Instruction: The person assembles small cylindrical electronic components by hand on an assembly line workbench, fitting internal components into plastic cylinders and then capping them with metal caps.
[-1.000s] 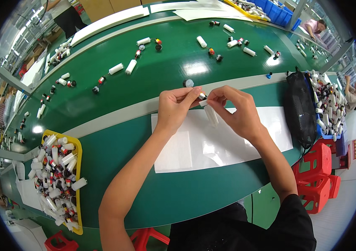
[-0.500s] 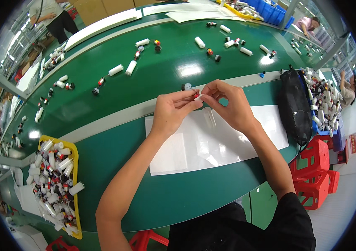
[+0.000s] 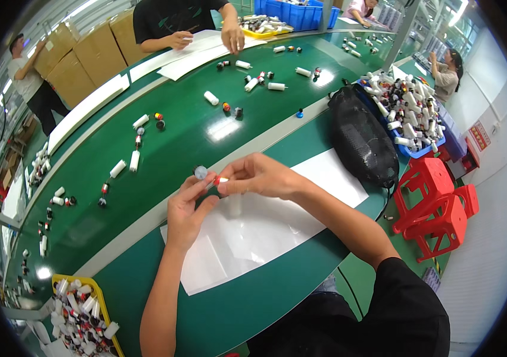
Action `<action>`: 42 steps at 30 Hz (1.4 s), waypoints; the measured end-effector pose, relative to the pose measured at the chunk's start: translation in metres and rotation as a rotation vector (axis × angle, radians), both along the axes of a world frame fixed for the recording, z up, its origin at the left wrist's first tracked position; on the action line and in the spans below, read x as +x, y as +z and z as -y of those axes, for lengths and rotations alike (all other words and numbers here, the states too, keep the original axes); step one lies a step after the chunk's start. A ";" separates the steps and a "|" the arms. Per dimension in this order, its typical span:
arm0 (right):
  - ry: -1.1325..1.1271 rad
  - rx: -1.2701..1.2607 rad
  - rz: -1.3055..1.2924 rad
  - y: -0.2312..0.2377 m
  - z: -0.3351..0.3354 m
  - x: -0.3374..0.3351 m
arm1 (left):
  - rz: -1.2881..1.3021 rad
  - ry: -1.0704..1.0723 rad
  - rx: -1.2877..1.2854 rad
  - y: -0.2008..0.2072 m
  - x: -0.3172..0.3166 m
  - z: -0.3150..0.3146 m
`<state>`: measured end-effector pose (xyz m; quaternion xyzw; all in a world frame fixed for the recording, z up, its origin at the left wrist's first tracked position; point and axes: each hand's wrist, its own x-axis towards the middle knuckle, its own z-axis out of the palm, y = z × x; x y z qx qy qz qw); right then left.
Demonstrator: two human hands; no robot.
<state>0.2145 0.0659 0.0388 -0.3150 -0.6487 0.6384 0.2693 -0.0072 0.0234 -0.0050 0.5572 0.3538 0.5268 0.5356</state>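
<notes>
At the centre of the frame, the left hand (image 3: 186,209) and right hand (image 3: 259,177) meet, fingers of both pinched on a small white tube with a red tip (image 3: 220,180). They hover over the upper-left edge of a white sheet (image 3: 277,229) lying on the green surface (image 3: 176,149). A small round cap (image 3: 200,172) sits just beside the fingertips. A black mesh bag (image 3: 362,140) lies to the right, near the surface's edge.

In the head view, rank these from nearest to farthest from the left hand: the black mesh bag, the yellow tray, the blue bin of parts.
1. Yellow tray, below the left hand, toward the person.
2. Black mesh bag, to the right.
3. Blue bin of parts, far across the belt.
</notes>
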 end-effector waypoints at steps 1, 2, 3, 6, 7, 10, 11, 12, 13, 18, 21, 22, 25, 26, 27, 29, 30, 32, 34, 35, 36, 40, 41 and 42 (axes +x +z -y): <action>-0.098 0.107 0.096 0.006 -0.008 0.006 | 0.000 -0.005 0.004 0.003 0.000 0.000; -0.194 0.214 0.192 0.013 -0.020 0.015 | -0.104 0.018 0.012 0.007 -0.001 0.000; -0.297 0.410 0.329 0.025 -0.033 0.027 | -0.208 0.046 0.019 0.011 -0.003 -0.001; -0.784 0.818 0.509 0.040 -0.088 0.079 | -0.343 0.039 0.098 0.012 -0.003 0.000; -0.941 0.894 0.549 0.041 -0.120 0.108 | -0.342 0.043 0.104 0.013 0.000 -0.003; -1.250 1.320 0.972 0.032 -0.212 0.198 | -0.465 0.053 0.184 0.015 0.005 -0.017; -1.218 1.199 1.036 0.024 -0.239 0.217 | -0.511 0.061 0.230 0.016 0.006 -0.020; -1.213 1.204 1.028 0.017 -0.268 0.235 | -0.556 0.070 0.280 0.017 0.006 -0.023; -1.011 1.080 1.115 0.011 -0.298 0.251 | -0.603 0.055 0.326 0.017 0.005 -0.027; -0.689 0.809 1.371 -0.054 -0.373 0.232 | -0.713 0.011 0.306 0.020 -0.003 -0.027; -0.933 0.846 1.600 -0.074 -0.388 0.237 | -0.644 -0.007 0.274 0.023 -0.002 -0.038; -0.921 0.851 1.598 -0.073 -0.386 0.230 | -0.642 0.001 0.267 0.021 -0.006 -0.037; -0.896 1.013 1.251 -0.036 -0.366 0.191 | -0.639 0.055 0.310 0.016 -0.018 -0.027; -0.893 1.019 1.247 -0.020 -0.355 0.174 | -0.617 0.063 0.303 0.016 -0.019 -0.025; -0.846 1.051 1.014 -0.003 -0.339 0.156 | -0.591 0.067 0.299 0.015 -0.018 -0.024; -0.774 1.063 0.698 0.031 -0.297 0.115 | -0.561 0.083 0.301 0.015 -0.020 -0.016; -0.746 1.047 0.603 0.044 -0.271 0.085 | -0.543 0.103 0.292 0.017 -0.024 -0.008; -0.696 0.975 0.468 0.064 -0.205 0.025 | -0.485 0.089 0.219 0.021 -0.030 0.012; -0.523 0.618 0.230 0.074 -0.134 -0.035 | -0.437 0.089 0.132 0.018 -0.043 0.031; -0.501 0.614 0.218 0.075 -0.101 -0.061 | -0.274 0.077 0.009 0.013 -0.051 0.036; -0.413 0.550 0.090 0.074 -0.071 -0.084 | -0.108 0.067 -0.112 0.009 -0.059 0.041; -0.243 0.377 -0.078 0.048 0.025 -0.127 | 0.348 0.140 -0.223 0.006 -0.082 0.044; -0.235 0.373 -0.080 0.040 0.038 -0.129 | 0.451 0.261 -0.237 0.008 -0.082 0.044; -0.225 0.328 -0.057 0.031 0.046 -0.129 | 0.553 0.382 -0.249 0.010 -0.084 0.044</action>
